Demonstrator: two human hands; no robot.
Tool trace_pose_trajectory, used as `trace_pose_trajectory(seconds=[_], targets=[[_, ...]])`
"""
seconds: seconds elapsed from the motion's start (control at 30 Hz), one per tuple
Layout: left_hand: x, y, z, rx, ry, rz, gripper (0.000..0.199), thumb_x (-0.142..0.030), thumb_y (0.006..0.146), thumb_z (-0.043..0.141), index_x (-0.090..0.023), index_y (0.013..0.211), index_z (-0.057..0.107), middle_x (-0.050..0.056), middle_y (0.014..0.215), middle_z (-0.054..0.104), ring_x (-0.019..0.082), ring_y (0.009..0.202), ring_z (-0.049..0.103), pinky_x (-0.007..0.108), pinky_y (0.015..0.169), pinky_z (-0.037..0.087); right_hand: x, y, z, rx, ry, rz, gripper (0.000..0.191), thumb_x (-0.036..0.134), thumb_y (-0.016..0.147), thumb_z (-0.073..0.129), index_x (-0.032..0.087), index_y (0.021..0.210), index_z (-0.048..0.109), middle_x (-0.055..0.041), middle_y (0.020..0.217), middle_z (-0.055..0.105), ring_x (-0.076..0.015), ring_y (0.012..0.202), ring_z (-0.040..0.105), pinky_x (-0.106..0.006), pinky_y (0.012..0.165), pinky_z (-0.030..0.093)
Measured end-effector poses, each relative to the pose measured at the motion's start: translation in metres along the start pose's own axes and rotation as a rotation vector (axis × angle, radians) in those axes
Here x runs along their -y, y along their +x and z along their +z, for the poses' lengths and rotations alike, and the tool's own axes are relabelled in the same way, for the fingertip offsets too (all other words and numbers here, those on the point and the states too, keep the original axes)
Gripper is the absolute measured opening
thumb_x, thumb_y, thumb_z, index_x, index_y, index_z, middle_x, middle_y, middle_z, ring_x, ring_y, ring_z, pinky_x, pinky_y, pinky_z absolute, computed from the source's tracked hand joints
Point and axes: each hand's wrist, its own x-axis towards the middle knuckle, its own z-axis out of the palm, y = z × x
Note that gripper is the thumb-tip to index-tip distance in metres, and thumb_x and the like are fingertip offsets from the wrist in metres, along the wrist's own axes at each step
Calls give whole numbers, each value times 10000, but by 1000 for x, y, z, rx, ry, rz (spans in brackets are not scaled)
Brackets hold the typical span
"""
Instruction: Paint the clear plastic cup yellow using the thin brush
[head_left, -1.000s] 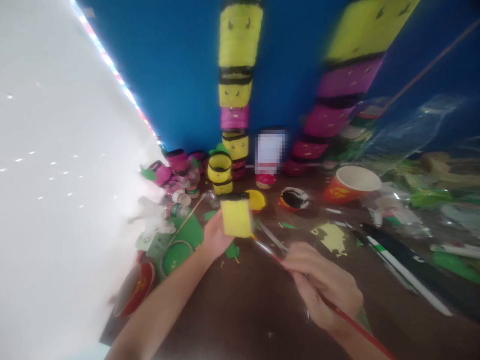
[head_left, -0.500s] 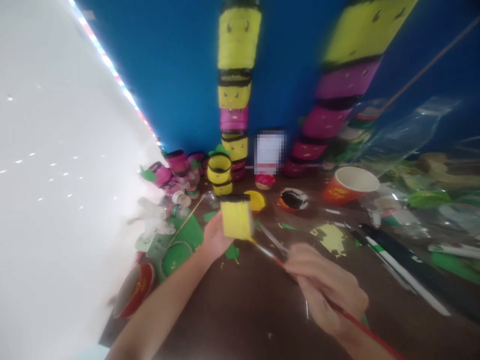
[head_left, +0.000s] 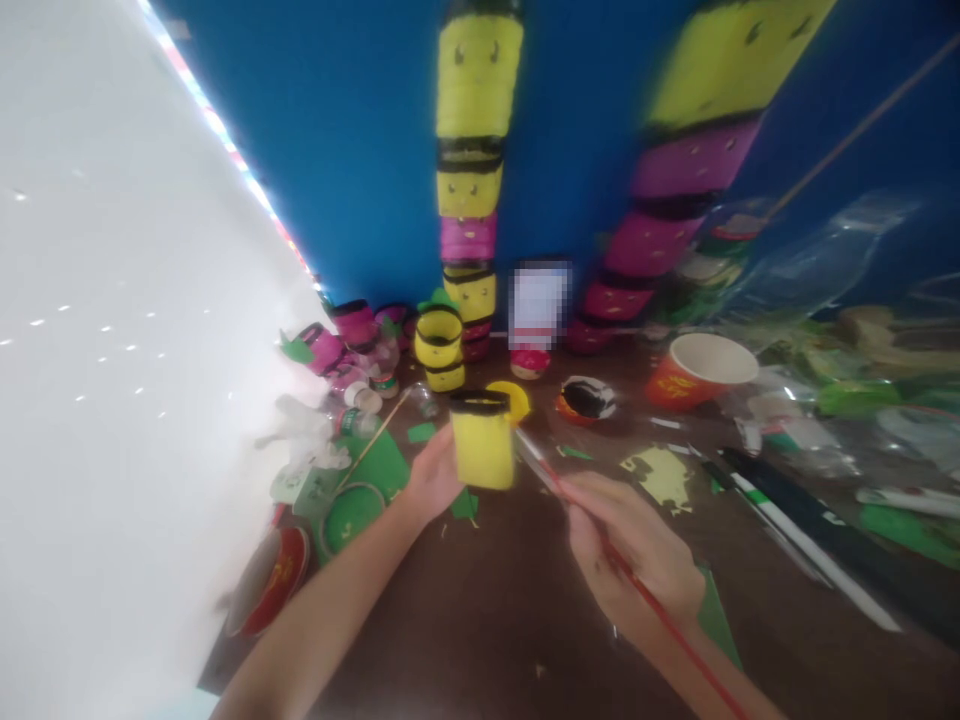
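My left hand [head_left: 436, 475] is closed around the left side of a small yellow cup [head_left: 484, 450] with a black rim, held above the brown table; the fingers behind it are hidden. Between the fingers of my right hand [head_left: 626, 545] is a red-handled paintbrush [head_left: 637, 585]. Its tip points up and left, near the cup's right edge and the shallow dish of yellow paint [head_left: 513, 402] behind. Whether the bristles touch the dish I cannot tell. Just right of that dish sits a container of black paint [head_left: 589, 398].
Painted yellow and magenta cups [head_left: 439, 340] stand at the back, some stacked tall against the blue wall [head_left: 360, 130]. An orange paper cup [head_left: 701, 372], plastic bottles and pens [head_left: 814, 550] lie to the right. Green paper [head_left: 379, 465] and a red container [head_left: 271, 580] are at left.
The cup has turned more upright, showing its black rim, and shifted slightly right and down. The brush tip has left the cup's lower corner and moved up toward the yellow paint dish.
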Motion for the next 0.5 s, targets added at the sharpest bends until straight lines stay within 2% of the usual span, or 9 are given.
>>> trace_pose_trajectory(seconds=[0.2,0.33,0.5], targets=[[1,0,0,-17,61,1,340,-359,784,528,-155,1039,621,96,1057,676,295,1139,541,420,959,408,1,3,2,28,22,-9,229,45,761,527,192,906,626,-45,841,661,-126,738,645,-240,696,551],[0,0,1,-4,69,10,358,-361,781,529,-156,1063,609,97,1070,671,297,1141,538,421,957,409,-1,0,-3,60,93,-34,238,24,740,517,188,871,629,-40,792,648,-140,722,634,-274,682,547],[-1,0,3,-60,53,10,309,-350,805,492,-164,1009,632,79,983,696,286,1125,552,421,966,402,-1,-4,-4,-35,145,-15,240,21,737,510,199,854,622,-29,767,631,-156,738,628,-322,709,539]])
